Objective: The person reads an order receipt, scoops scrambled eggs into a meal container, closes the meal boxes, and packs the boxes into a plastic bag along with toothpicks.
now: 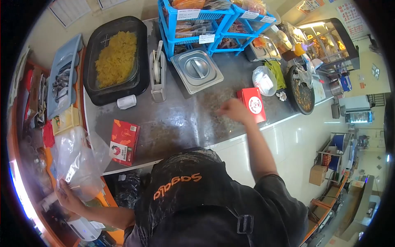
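Pinched in my left hand (pixel 68 198) is one end of a clear bag (pixel 74 154), out past the left edge of the worktop (pixel 185 119), its loose side spreading toward the front left corner. My right hand (pixel 235 110) is half curled by the front edge, beside the right box (pixel 256 108); from this angle I can't tell whether it touches that box or grips anything. Near the front left corner lies the left box (pixel 124 142), close to the bag. I judge the step in hand to be handling the bag; moving it calls for a firm pinch, loose side clear of that box.
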{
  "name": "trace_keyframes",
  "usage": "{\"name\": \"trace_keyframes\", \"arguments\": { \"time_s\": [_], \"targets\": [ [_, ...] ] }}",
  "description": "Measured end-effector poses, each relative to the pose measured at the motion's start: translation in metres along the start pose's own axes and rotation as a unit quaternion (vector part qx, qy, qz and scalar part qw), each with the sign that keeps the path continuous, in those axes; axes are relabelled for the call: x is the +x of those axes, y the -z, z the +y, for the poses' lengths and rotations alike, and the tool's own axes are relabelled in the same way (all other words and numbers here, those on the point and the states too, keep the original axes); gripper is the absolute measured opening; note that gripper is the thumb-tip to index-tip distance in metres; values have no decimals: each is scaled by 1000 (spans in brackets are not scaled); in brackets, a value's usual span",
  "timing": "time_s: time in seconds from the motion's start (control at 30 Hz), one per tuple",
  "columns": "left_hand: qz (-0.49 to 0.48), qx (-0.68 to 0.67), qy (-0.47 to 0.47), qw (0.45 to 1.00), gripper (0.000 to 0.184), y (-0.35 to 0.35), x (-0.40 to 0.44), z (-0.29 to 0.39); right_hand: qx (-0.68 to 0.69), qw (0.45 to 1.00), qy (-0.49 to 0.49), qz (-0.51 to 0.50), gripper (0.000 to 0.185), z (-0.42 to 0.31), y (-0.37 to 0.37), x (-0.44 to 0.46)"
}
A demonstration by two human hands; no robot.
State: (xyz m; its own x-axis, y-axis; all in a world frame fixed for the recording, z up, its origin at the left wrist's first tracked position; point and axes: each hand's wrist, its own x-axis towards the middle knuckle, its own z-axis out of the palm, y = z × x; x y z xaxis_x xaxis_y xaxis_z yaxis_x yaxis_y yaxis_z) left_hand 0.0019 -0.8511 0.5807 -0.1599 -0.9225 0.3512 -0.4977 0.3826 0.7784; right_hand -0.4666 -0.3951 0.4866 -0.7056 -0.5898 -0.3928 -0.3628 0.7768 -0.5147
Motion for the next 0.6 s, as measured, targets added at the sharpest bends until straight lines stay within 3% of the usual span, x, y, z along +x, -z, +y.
{"name": "trace_keyframes", "arguments": {
  "time_s": [0.1,0.17,0.23,0.33,0.43,0.6],
  "targets": [
    [-49,-32,-14,998,22,-17,4,-28,-80,995,-38,45,32,88,43,-18],
    [-60,-47,-4,997,20,-34,-1,-12,-35,997,-66,-21,33,123,55,-17],
    [-70,-52,0,996,19,-46,-3,2,0,997,-69,-44,32,131,56,-15],
    [-80,-45,-11,996,18,-52,-3,17,-117,991,-46,-51,34,128,49,0],
    [-76,-36,-36,996,18,-56,-1,29,-330,942,-47,-34,30,134,23,16],
    [-73,-40,-38,996,16,-58,-4,37,-340,922,-169,72,19,98,7,14]
  ]
}}
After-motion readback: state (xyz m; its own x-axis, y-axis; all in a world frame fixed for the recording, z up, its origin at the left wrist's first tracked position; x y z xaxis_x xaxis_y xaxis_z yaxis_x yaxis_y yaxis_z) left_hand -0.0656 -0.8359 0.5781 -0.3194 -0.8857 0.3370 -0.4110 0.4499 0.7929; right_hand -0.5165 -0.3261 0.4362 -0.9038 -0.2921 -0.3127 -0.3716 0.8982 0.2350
